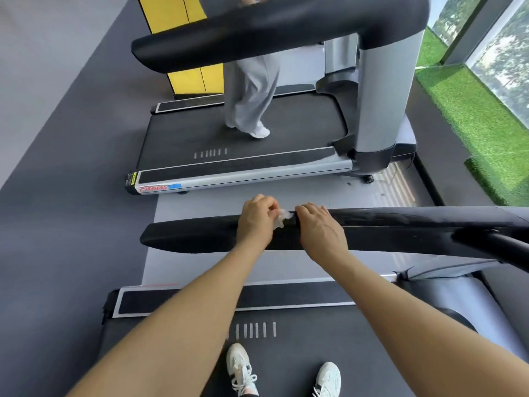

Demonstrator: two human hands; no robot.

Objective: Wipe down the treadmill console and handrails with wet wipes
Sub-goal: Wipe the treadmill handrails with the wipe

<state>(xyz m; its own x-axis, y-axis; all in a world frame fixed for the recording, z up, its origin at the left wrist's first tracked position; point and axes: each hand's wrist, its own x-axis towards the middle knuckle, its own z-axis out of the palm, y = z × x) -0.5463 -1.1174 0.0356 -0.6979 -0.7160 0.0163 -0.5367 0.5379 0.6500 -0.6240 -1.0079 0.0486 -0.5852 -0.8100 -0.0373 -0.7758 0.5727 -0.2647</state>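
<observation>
A black padded handrail of my treadmill runs across the middle of the view. On its top lies a small crumpled white wet wipe. My left hand pinches the wipe's left side with curled fingers. My right hand rests over the rail just right of the wipe, its fingertips curled at the wipe's right edge. The rail's surface to the right looks shiny. The console is out of view.
I stand on the treadmill belt, both white shoes visible. Beyond the rail a second treadmill carries another person in grey trousers. A yellow cabinet stands behind it. Green turf and windows line the right.
</observation>
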